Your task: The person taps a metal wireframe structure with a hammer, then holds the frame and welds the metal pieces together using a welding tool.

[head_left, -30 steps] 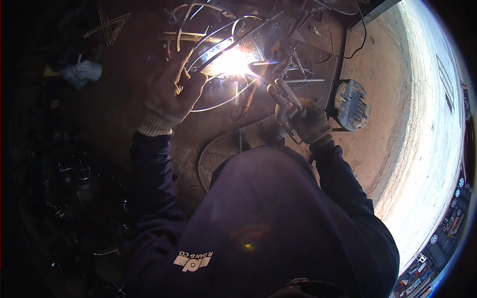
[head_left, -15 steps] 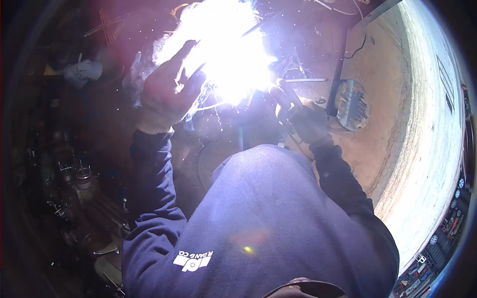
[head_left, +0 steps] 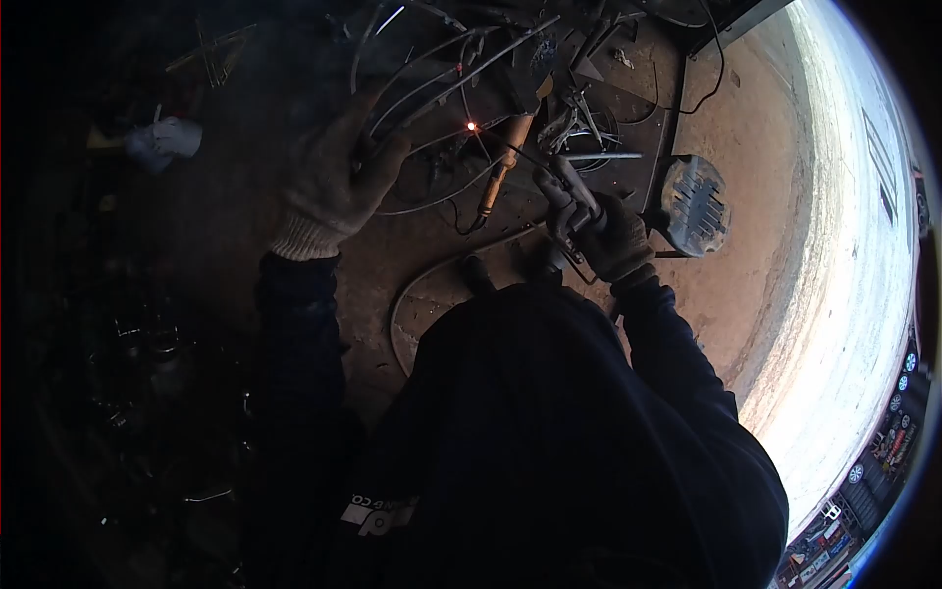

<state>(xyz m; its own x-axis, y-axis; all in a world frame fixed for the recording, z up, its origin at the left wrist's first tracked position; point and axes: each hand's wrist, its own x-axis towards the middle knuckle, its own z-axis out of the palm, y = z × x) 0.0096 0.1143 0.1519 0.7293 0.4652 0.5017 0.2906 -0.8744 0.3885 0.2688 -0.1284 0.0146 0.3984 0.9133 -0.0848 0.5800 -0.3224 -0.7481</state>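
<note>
My right hand (head_left: 618, 240), in a dark work glove, is closed around a welding electrode holder (head_left: 574, 201). A thin welding rod (head_left: 515, 147) reaches up and left from the holder, and a small red-orange glow (head_left: 471, 127) shows at its far end, among the metalwork. My left hand (head_left: 339, 182), in a light knitted glove, is at the left end of the bent metal rods (head_left: 432, 83). Its thumb and fingers curl about a rod there; shadow hides the exact contact. An orange cylindrical tool with a cord (head_left: 505, 172) lies between the hands.
A slotted, rounded dark plate (head_left: 695, 206) stands right of my right hand. Clamp-like metal pieces (head_left: 579, 123) lie beyond it. A cable (head_left: 394, 319) loops over the brown floor. At the left is a pale crumpled cloth or glove (head_left: 164, 140); metal parts there are lost in darkness.
The blinding white welding arc, smoke and sparks are gone, leaving a small glowing spot. The scene is much darker and the metal rods now show. Both hands stay almost in place.
</note>
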